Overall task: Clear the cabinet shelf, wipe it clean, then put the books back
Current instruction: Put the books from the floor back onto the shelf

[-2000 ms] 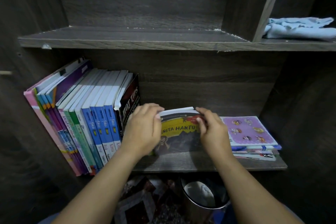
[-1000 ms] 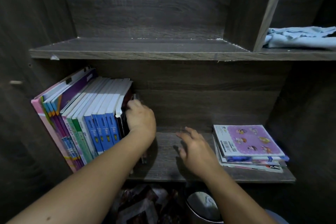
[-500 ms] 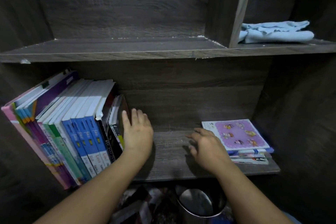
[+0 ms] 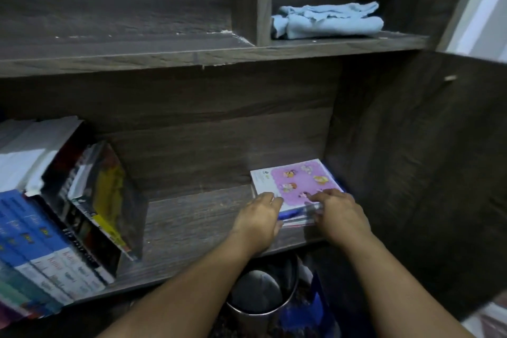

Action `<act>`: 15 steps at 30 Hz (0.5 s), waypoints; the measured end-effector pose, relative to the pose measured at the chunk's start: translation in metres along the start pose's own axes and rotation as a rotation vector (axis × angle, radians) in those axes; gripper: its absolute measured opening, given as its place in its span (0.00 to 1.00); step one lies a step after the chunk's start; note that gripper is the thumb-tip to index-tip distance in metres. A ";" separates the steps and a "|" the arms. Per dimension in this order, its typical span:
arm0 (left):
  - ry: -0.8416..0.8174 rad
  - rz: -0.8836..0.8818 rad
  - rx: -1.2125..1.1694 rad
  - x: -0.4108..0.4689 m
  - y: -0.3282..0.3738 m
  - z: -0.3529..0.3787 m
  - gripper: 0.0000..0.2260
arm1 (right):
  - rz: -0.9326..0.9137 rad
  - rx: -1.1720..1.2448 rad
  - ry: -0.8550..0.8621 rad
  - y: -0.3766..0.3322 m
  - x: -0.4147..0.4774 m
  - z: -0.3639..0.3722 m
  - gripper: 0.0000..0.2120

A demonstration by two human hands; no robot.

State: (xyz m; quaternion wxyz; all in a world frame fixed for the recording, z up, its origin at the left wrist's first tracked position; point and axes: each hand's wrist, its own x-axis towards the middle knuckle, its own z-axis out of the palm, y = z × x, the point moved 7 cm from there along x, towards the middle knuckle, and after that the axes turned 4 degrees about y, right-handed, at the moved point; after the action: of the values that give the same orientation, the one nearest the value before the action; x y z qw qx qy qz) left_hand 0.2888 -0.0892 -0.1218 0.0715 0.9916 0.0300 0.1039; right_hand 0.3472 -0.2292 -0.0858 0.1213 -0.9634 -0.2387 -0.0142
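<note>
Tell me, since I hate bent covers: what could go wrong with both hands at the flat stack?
The left hand and right hand meet the stack only at its front edge; lower books could slip out, perhaps into the bin below.
The leaning row has no support on its right and may slide flat.

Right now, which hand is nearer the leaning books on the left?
Left. The left hand grips the left corner of the flat stack, a gap away from the leaning books; the right hand is farther right, at its front edge.
</note>
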 end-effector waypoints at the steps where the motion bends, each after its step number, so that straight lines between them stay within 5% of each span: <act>1: -0.017 -0.006 -0.019 0.007 0.004 0.008 0.23 | 0.019 0.016 0.005 0.006 0.000 0.000 0.20; 5: -0.058 -0.070 -0.097 0.026 -0.005 0.020 0.29 | 0.071 0.058 0.027 0.012 0.005 0.001 0.20; 11: -0.217 0.091 0.214 0.045 -0.008 0.030 0.31 | 0.118 0.089 0.037 0.015 0.012 0.003 0.21; 15: -0.092 0.104 0.313 0.045 -0.003 0.036 0.25 | 0.104 0.069 0.080 0.010 0.011 0.001 0.19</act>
State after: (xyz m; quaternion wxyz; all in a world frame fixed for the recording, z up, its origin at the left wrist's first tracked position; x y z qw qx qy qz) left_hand 0.3399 -0.0881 -0.1480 -0.0881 0.9945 -0.0087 0.0560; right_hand 0.3618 -0.2327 -0.0877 0.1643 -0.9684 -0.1839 -0.0380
